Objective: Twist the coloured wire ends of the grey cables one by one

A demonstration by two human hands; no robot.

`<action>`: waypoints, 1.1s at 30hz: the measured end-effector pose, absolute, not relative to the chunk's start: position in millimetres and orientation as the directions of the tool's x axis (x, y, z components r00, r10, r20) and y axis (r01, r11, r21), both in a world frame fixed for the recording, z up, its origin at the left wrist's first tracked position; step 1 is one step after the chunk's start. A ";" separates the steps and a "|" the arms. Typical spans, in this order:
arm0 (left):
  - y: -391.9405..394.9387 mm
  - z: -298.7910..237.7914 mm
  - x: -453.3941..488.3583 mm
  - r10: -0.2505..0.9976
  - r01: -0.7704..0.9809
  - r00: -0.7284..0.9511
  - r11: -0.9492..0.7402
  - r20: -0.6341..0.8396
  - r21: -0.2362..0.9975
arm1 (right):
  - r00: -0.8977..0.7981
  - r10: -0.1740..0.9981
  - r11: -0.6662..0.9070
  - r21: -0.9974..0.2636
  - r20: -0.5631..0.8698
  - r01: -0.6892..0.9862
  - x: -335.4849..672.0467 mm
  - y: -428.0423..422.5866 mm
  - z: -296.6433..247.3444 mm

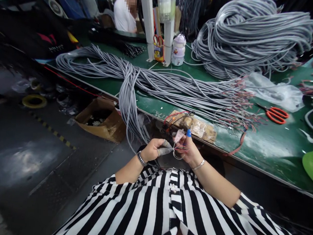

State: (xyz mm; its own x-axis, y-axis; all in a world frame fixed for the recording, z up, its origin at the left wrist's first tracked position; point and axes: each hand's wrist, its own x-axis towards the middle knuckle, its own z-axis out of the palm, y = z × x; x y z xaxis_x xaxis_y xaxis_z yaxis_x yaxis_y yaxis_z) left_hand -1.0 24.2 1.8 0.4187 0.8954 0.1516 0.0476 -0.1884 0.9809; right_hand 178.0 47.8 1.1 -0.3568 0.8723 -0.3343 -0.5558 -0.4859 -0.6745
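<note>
My left hand [155,149] is closed, its taped fingertips pinching thin wires just below the table edge. My right hand [188,147], with a blue cot on one fingertip, is closed too and pinches the same small wire ends [176,145] from the other side. Both hands meet over my lap, in front of my striped top. A long bundle of grey cables [159,85] lies across the green table [266,141] and hangs over its edge beside my left hand. Its stripped red-tipped ends fan out to the right.
Orange-handled scissors [276,114] lie on the table to the right, by a clear plastic bag [276,92]. A big coil of grey cable [251,34] sits at the back. An open cardboard box [101,119] stands on the floor. Another person [124,14] sits beyond the table.
</note>
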 end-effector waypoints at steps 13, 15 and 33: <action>-14.4 -3.7 -30.6 0.885 0.310 0.379 -0.398 0.272 0.863 | -0.368 0.908 -0.292 -0.932 -0.200 -0.216 202.9 18.4 -9.8; -13.2 -3.0 -30.2 0.866 0.387 0.412 -0.449 0.284 0.805 | -0.343 0.934 -0.150 -0.982 -0.103 -0.114 204.8 15.0 -1.7; -12.4 -4.4 -22.5 0.695 0.687 0.253 -0.619 0.673 0.381 | -0.538 0.816 -0.279 -0.959 -0.209 -0.050 205.3 4.6 11.6</action>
